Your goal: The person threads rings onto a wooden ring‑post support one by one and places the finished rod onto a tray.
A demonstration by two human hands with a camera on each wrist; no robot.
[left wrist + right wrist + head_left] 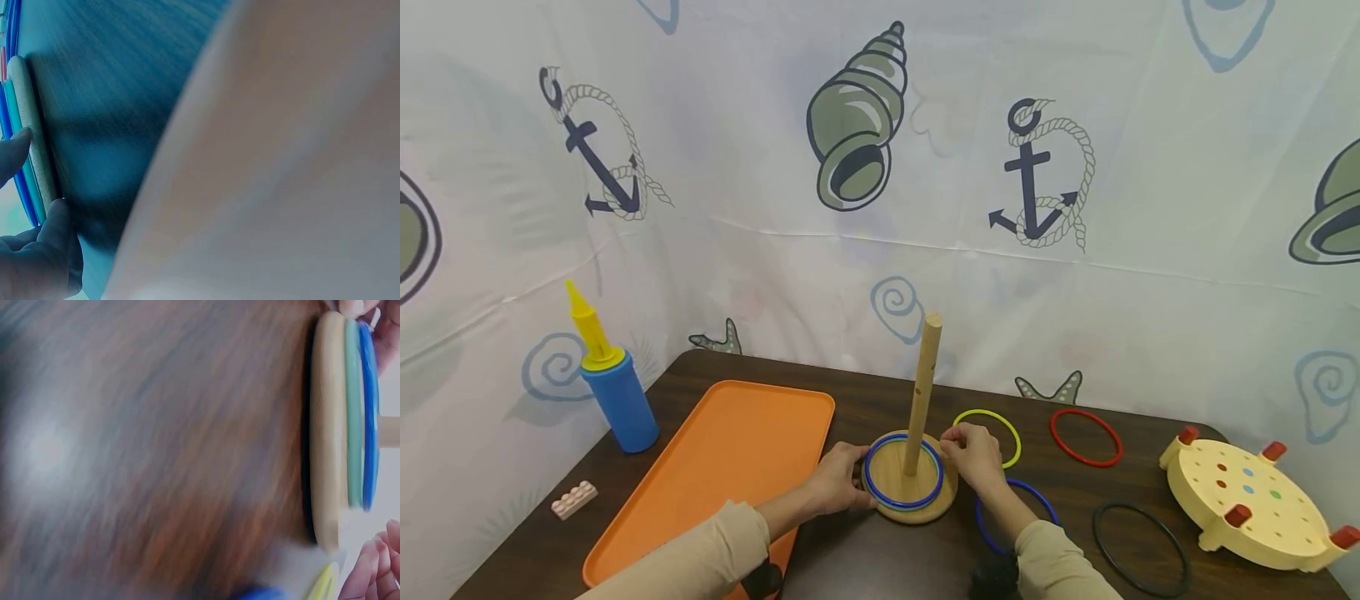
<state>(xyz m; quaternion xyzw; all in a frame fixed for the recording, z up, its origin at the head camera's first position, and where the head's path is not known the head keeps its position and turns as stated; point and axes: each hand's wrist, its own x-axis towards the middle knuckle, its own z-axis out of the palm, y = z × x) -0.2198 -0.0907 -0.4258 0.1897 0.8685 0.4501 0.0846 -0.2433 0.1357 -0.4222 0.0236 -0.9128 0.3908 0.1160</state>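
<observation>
Head view: a round wooden base (917,517) sits on the worktop (842,560), its post (922,392) standing tall. A blue ring (910,505) encircles the post's foot. The left hand (835,481) touches the base's left rim, thumb and fingers parted. The right hand (976,456) is at the base's right side. Just beyond it lies a yellow ring (1018,440); a second blue ring lies partly under the right forearm. Red ring (1075,411) and black ring (1185,567) lie further right. An orange tray (737,458) is to the left.

Left wrist view: two fingertips contact the base's edge, spaced apart. A green ring (31,185) lies between base and blue ring.

Right wrist view: the right hand's fingers are loosely bent, narrowly spaced, apart from the stacked rings, with no item seen between them.
</observation>
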